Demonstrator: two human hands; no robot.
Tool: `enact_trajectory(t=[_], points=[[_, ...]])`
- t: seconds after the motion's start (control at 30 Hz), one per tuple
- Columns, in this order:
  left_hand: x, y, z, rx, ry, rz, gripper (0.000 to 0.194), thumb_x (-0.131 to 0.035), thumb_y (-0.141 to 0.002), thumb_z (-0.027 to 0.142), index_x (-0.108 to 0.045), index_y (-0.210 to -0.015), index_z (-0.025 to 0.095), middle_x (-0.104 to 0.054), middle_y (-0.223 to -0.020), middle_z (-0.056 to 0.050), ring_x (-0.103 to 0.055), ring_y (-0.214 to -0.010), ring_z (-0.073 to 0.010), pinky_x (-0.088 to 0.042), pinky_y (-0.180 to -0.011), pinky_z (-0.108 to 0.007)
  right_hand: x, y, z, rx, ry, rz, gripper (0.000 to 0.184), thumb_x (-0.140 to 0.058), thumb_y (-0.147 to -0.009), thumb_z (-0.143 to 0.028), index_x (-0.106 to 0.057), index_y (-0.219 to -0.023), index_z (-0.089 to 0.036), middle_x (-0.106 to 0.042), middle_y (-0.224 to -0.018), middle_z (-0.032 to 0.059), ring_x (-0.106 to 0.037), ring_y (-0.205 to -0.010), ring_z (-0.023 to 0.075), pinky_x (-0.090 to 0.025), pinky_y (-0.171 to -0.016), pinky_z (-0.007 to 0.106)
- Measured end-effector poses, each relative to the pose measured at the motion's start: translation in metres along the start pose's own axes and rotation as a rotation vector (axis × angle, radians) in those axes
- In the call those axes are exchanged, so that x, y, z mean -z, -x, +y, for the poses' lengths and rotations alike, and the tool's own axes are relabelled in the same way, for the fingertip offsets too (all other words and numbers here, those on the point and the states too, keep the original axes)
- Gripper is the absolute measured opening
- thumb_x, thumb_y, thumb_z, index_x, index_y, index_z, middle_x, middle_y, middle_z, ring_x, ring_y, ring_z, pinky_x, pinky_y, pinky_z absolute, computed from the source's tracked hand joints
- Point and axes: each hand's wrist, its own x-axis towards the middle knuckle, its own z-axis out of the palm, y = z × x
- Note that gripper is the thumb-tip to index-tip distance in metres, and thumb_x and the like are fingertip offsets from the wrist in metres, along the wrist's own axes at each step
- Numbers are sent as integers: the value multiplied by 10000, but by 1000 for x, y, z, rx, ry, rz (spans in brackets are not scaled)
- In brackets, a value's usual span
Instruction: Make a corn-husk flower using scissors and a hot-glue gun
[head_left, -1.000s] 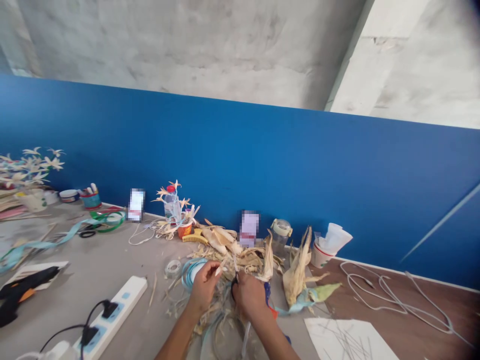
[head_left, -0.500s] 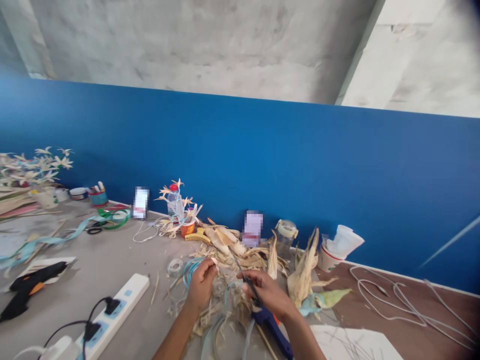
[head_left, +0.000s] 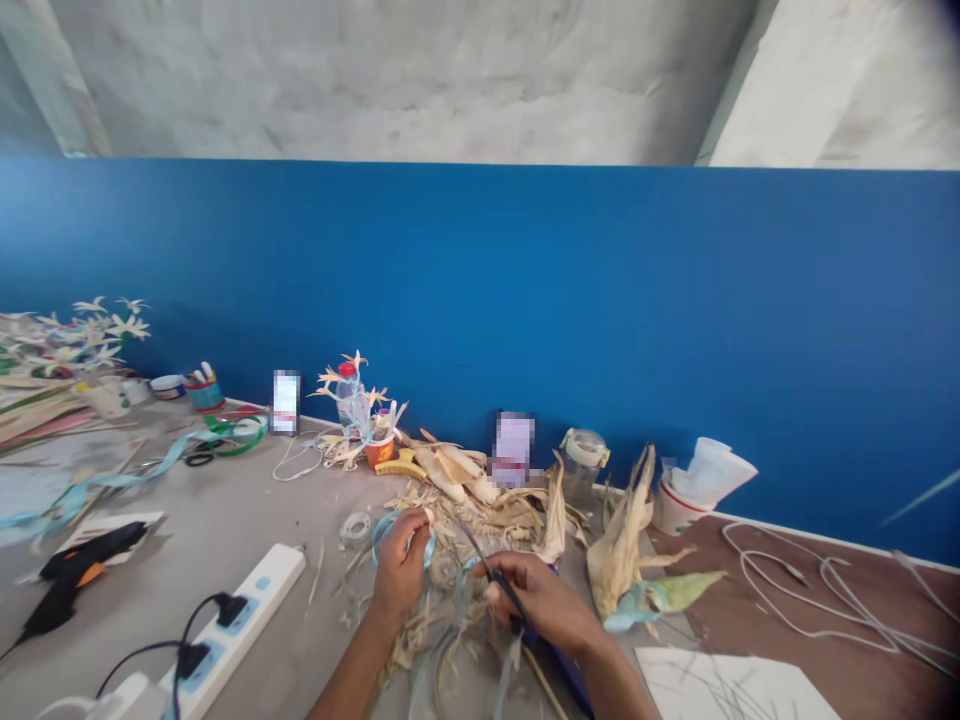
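My left hand (head_left: pixel 401 565) is closed in a pinch over the table, with a small pale piece (head_left: pixel 429 516) at its fingertips. A coil of light blue ribbon (head_left: pixel 384 530) lies just behind it. In my right hand (head_left: pixel 544 600) are dark-handled scissors (head_left: pixel 474 545), their narrow blades pointing up and left towards my left hand, apart from it. Partly hidden beneath my right wrist is a dark blue tool (head_left: pixel 559 665). Dried corn husks (head_left: pixel 450 468) and husk scraps (head_left: pixel 420 640) surround both hands.
A white power strip (head_left: pixel 251 615) and a black glue gun (head_left: pixel 71 580) lie at left. Along the blue partition (head_left: pixel 480 280) stand two phones (head_left: pixel 513 448), a husk-flower arrangement (head_left: pixel 358 400), a lidded jar (head_left: pixel 583 462) and a paper cup (head_left: pixel 679 510). White cables (head_left: pixel 825 600) run at right.
The view has levelled slightly. My right hand has shifted a little, and the scissors' blades now sit slightly lower and further from my left fingertips. My left hand keeps its pinch.
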Motion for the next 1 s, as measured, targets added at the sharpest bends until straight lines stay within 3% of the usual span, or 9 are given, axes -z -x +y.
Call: enact_trajectory(t=[0.33, 0.53, 1.0], points=[[2, -1, -1, 21, 44, 2, 172, -501, -798, 279, -649, -809, 192, -662, -830, -55, -601, -779, -178, -479, -719, -307, 28, 14, 13, -45, -140, -246, 540, -666, -615, -564, -657, -898, -104, -517, -487, -37, -384, -412, 55, -232, -418, 181], [2, -2, 0, -42, 68, -12, 165, -510, -796, 271, -656, -792, 194, -655, -818, -57, -601, -795, -179, -490, -721, -309, 28, 15, 11, -46, -162, -255, 583, -683, -584, -578, -670, -910, -95, -512, -477, -34, -391, -412, 54, -233, -403, 172], [3, -1, 2, -98, 18, -43, 173, -492, -798, 235, -660, -788, 192, -657, -799, -52, -604, -760, -169, -490, -712, -298, 26, 17, 6, -55, -170, -281, 464, -702, -621, -487, -688, -888, -108, -516, -475, -43, -407, -415, 49, -248, -423, 167]])
